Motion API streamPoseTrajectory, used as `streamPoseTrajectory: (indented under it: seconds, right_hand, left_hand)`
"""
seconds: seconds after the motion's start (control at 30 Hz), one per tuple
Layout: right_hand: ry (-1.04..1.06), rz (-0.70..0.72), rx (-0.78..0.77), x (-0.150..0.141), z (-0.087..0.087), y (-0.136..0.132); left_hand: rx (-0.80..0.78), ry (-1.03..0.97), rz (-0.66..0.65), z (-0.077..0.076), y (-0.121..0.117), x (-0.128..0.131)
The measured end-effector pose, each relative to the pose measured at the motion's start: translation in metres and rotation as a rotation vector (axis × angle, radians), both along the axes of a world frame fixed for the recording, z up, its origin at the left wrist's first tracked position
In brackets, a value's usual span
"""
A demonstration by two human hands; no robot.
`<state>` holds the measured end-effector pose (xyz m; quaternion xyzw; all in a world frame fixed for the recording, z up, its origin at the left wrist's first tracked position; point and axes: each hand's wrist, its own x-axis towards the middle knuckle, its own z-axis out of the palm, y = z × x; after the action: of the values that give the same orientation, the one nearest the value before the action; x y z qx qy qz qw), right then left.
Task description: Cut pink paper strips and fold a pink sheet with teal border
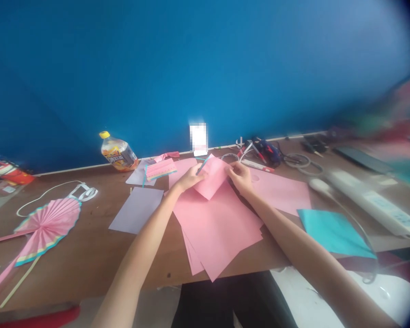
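My left hand (pixel 188 177) and my right hand (pixel 241 176) both pinch the upper edges of a sheet of pink paper (pixel 212 176), which is bent or folded. A thin teal strip (pixel 203 164) shows at its top edge, beside my left thumb. Below my wrists lies a loose stack of pink paper sheets (pixel 215 232). Another pink sheet (pixel 280 191) lies under my right hand, and a lilac sheet (pixel 136 209) lies left of the stack.
A pleated pink paper fan (pixel 48 225) lies at the left of the wooden table (pixel 89 269). A teal sheet (pixel 335 232) and a white power strip (pixel 372 202) are on the right. A plastic bottle (pixel 119 151) and tangled tools and cables (pixel 263 152) stand along the blue wall.
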<state>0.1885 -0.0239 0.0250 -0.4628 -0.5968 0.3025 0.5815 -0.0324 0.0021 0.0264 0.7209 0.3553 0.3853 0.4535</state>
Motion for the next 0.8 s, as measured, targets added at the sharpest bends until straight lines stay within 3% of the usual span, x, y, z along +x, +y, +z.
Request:
streamPoseTrajectory:
  seconds: [0.43, 0.8]
  right_hand:
    - [-0.052, -0.068, 0.052, 0.000, 0.003, -0.001]
    - [-0.079, -0.122, 0.083, 0.007, -0.006, 0.008]
  left_hand:
    - [-0.077, 0.003, 0.042, 0.002, -0.006, 0.009]
    - [-0.038, 0.056, 0.084, -0.011, -0.009, 0.028]
